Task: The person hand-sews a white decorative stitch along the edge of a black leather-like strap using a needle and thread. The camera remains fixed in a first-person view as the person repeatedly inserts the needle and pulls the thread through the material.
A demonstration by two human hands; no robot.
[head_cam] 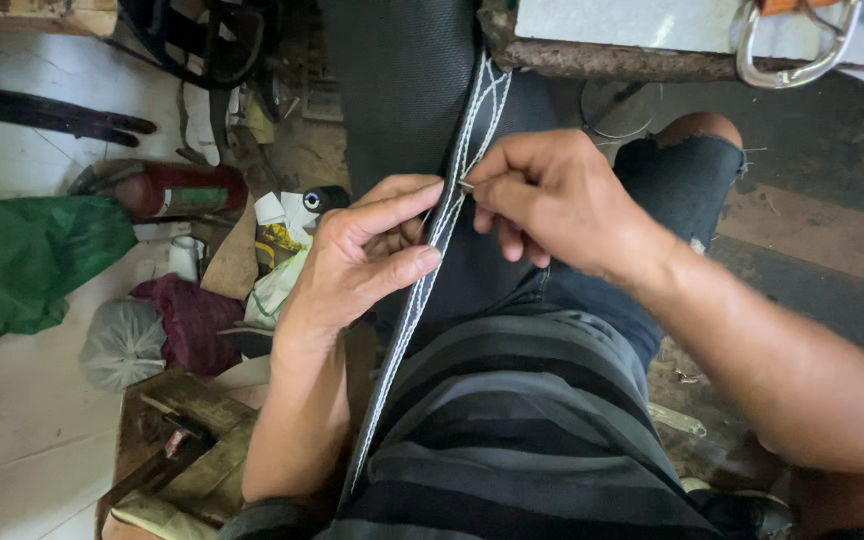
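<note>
1. A black textured sheet (402, 90) hangs from the workbench edge (612, 58) down over the person's lap; it lies under both hands and runs between them and the striped shirt (512, 440).
2. A white-stitched seam strip (422, 290) runs along the sheet from the bench to the waist; it passes between the two hands, touching both.
3. The left hand (357, 265) lies on the sheet just left of the strip; its forefinger and thumb stretch across to press the strip, the other fingers curled, nothing gripped.
4. The right hand (552, 200) sits just right of the strip; its fingers close narrowly in a pinch on a small needle-like tool (465, 185) at the seam; the tool is too small to tell exactly.
5. A red cylinder (187, 188) and a green bag (22, 260) lie on the floor, well apart to the left.
</note>
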